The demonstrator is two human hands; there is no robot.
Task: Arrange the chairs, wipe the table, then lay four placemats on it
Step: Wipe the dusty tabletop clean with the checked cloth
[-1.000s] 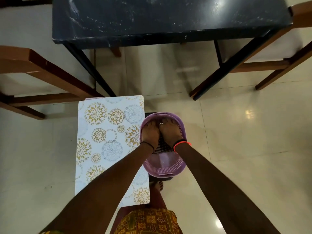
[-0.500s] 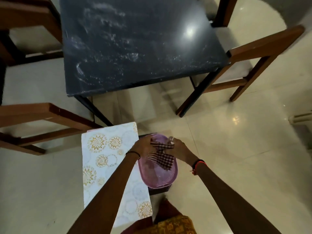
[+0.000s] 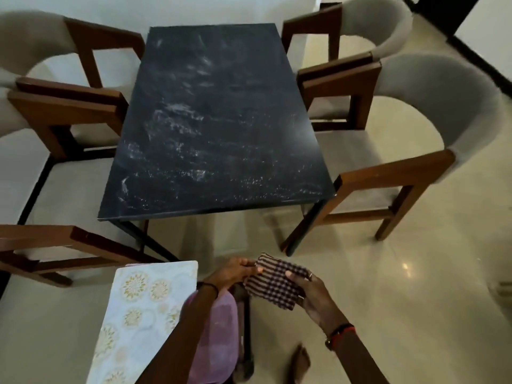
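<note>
A dark table [image 3: 210,120] with white smears on its top stands ahead of me. Wooden chairs with grey padding sit around it: two on the left [image 3: 63,112] and two on the right [image 3: 410,128]. Both hands hold a checked cloth [image 3: 274,282] in front of the table's near edge: my left hand [image 3: 235,273] pinches its left side and my right hand [image 3: 310,292] grips its right side. A stack of floral placemats [image 3: 141,320] lies on a surface at the lower left. Beside the stack sits a purple basket [image 3: 219,331], partly hidden by my left forearm.
The basket and placemats rest on a low dark stand [image 3: 245,336] close to my legs. Glossy cream floor tiles [image 3: 415,286] stretch to the right. A dark doorway edge [image 3: 443,12] shows at the top right.
Both hands have lifted the checked cloth out of the purple basket and raised it toward the table. The view has tilted up, bringing the whole table and the chairs into sight.
</note>
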